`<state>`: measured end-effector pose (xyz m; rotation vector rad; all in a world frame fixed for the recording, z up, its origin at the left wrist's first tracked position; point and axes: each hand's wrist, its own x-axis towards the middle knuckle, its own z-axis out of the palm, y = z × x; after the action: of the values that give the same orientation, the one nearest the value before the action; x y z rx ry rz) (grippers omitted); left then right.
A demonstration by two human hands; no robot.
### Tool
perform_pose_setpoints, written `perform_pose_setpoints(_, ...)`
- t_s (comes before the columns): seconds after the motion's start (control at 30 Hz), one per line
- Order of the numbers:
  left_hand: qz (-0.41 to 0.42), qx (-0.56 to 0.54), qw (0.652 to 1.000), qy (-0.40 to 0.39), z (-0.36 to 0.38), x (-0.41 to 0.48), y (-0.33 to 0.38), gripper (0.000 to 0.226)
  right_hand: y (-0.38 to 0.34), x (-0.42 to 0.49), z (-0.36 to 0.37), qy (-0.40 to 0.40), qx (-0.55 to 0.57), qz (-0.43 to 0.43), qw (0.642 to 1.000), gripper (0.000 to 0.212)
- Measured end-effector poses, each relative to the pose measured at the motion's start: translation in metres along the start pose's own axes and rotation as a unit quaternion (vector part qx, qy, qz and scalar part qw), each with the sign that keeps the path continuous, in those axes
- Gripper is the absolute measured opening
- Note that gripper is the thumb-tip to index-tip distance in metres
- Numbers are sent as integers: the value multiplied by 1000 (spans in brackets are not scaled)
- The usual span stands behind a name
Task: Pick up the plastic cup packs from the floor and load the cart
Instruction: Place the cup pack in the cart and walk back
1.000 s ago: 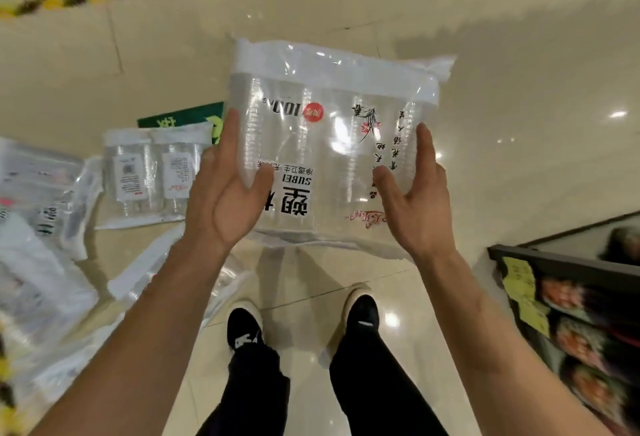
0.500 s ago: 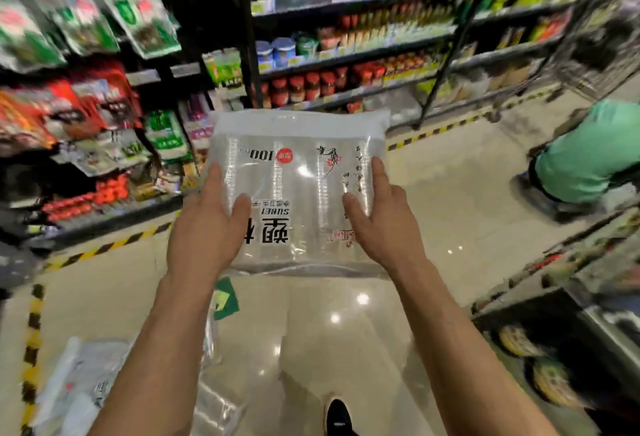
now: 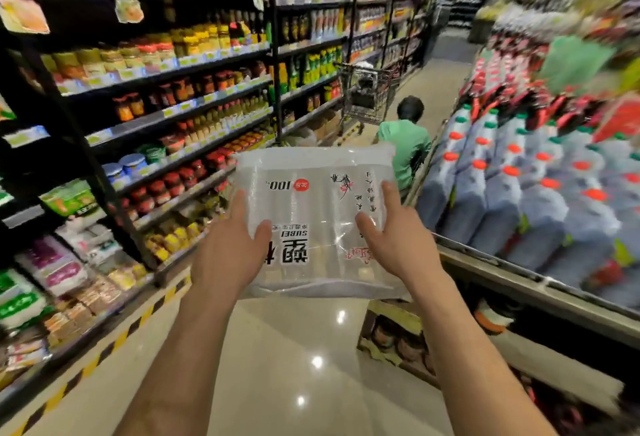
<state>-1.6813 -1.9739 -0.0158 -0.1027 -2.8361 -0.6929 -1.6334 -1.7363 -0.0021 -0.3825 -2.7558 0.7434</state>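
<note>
One clear plastic cup pack (image 3: pixel 311 200) is in view, held up off the floor by two hands. The left hand (image 3: pixel 225 255) grips its left edge and the right hand (image 3: pixel 398 245) its right edge. On each hand the thumb presses the printed face while the fingers (image 3: pixel 239 201) wrap round the side, so both are grasping the pack and nothing else.

Between the two sets of fingers the printing reads upside down. "100" sits beside one round red badge, higher than the thumbs. "SUBEI" in small black capitals lies level with the thumbs. Just below it are big black Chinese characters, the left one partly covered by the left thumb. Close to the right fingers run a few columns of small black characters and one sketch of a plant, with a line of red script under the right thumb. The cup stacks inside are too smeared to count; there seem to be several side by side.

Beyond the fingertips, well apart from the pack, one wire shopping cart (image 3: pixel 367 96) stands in the aisle. One person in a green top (image 3: pixel 403 144) crouches between the cart and the pack. Left of the left fingers, black shelving (image 3: pixel 173 89) carries jars and bottles whose price tags are unreadable. Right of the right fingers stand rows of large pale jugs (image 3: pixel 519 193) with red or green caps. Below the wrists lies the glossy beige floor (image 3: pixel 294 349), with one yellow-and-black stripe (image 3: pixel 104 352) along the shelf foot.
</note>
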Motion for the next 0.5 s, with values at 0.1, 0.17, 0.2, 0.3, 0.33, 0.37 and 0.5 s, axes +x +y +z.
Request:
perform_pose_setpoints(0.1,77,-21,997,-24,13,-12,51,65,44,-38,-41,51,-1,67,996,75)
perform_pose_setpoints(0.17,129,-43,990,-45,26,-24,90,65,77,-67,-71,80,-3,109,991,76)
perform_pose_setpoints(0.2,155,-50,985,-61,34,-31,111,67,93,-83,-87,96,-6,128,987,76)
perform_pose_setpoints(0.3,229,-63,965,-112,53,-63,179,71,141,-134,-136,138,-19,187,972,76)
perform_pose_setpoints(0.33,254,-74,957,-122,57,-77,201,72,156,-151,-152,151,-25,206,967,77)
perform_pose_setpoints(0.37,278,-82,948,-129,62,-91,223,72,171,-168,-167,162,-31,224,961,77)
perform_pose_setpoints(0.5,338,-87,923,-159,80,-154,305,68,224,-238,-227,205,-31,278,938,74)
